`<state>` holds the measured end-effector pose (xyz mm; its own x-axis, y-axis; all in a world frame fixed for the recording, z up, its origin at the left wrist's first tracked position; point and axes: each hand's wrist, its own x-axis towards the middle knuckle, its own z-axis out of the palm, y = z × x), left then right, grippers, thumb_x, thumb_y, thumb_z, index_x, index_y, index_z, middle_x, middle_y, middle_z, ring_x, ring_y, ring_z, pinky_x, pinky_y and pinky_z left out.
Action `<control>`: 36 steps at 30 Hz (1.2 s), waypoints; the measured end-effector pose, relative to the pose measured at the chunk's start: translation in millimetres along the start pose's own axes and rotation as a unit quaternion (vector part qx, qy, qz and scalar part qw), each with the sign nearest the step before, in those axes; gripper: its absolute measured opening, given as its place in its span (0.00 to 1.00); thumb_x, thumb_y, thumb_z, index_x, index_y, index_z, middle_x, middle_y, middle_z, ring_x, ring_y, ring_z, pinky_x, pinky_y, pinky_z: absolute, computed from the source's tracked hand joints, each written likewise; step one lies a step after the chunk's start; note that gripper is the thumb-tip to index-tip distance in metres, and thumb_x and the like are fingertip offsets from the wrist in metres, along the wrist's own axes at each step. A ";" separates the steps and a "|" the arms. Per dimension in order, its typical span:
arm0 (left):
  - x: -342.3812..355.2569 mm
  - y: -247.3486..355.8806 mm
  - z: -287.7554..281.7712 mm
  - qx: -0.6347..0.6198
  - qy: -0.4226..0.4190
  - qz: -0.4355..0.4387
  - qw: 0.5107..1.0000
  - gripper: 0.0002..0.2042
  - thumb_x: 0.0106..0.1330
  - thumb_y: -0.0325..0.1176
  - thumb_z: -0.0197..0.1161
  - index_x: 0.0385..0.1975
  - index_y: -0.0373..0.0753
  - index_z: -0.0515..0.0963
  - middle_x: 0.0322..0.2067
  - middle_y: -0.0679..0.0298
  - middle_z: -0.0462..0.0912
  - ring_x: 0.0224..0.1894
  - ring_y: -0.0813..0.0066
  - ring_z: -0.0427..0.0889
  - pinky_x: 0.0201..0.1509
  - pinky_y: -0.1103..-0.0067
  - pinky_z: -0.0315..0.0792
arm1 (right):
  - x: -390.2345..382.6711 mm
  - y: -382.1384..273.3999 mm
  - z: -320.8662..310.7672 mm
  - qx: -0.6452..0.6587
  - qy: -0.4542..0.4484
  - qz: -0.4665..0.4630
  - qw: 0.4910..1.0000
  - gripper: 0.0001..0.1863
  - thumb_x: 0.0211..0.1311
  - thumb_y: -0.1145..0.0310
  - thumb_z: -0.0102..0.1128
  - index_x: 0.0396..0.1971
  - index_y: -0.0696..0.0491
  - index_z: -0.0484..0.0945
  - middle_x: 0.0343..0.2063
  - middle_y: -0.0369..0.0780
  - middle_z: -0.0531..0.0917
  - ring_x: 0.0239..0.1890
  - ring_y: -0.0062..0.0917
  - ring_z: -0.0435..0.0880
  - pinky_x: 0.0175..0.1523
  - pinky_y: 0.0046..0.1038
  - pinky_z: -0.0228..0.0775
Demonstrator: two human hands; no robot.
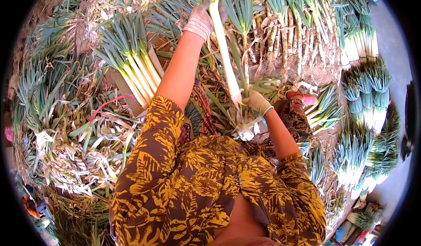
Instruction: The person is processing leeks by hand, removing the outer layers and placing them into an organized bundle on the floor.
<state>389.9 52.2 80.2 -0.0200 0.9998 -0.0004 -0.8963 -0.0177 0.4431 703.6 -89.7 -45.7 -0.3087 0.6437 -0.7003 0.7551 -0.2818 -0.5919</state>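
My left hand (201, 18), in a pale glove, is closed around the green upper part of a long leek (225, 53). Its white shaft slants down toward my lap, root end lowest. Beside that root end is my gloved right hand (258, 102), fingers closed. A narrow green leaf strip (237, 58) runs along the shaft down to those fingers. Just right of the strip stands a thinner leek (245, 55) with a dull stalk. Left of my left forearm lies a bunch of clean leeks (139, 70), white ends toward me.
Untrimmed leeks (285, 35) with dirty roots lie in a row ahead. Peeled leaf scraps (70, 158) are heaped on the left. Tied leek bundles (366, 96) line the right side. More leeks (324, 110) rest near a red shoe (301, 98). A red strip (109, 103) curves at left.
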 end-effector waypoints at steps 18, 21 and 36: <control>-3.1 -1.9 27.3 0.036 0.117 0.017 0.992 0.15 0.67 0.42 0.57 0.41 0.35 0.71 0.32 0.53 0.78 0.32 0.58 0.80 0.38 0.64 0.80 | -32.6 -23.7 -1.3 0.375 -0.077 -0.215 0.898 0.43 0.57 0.47 0.66 0.62 0.63 0.64 0.49 0.40 0.77 0.51 0.24 0.74 0.58 0.22 0.64; -9.5 -21.4 30.8 0.059 0.087 -0.051 0.993 0.16 0.62 0.37 0.64 0.43 0.33 0.71 0.36 0.50 0.80 0.38 0.54 0.83 0.47 0.60 0.82 | -35.0 -60.1 -9.5 0.497 -0.103 -0.303 0.807 0.34 0.61 0.43 0.59 0.53 0.59 0.73 0.38 0.39 0.82 0.38 0.25 0.81 0.46 0.26 0.76; 15.2 -14.0 -4.7 -0.039 0.130 -0.020 0.990 0.13 0.71 0.43 0.55 0.38 0.39 0.65 0.23 0.61 0.67 0.15 0.75 0.65 0.14 0.78 0.63 | -120.8 -102.0 51.1 0.509 0.023 -0.250 0.824 0.12 0.70 0.57 0.53 0.33 0.50 0.69 0.16 0.27 0.61 0.14 0.10 0.54 0.18 0.17 0.44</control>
<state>400.1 67.6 69.8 -0.0879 0.9635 -0.2530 -0.9299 0.0117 0.3675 634.3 -175.0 78.8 -0.3939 0.8798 -0.2660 -0.3423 -0.4090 -0.8459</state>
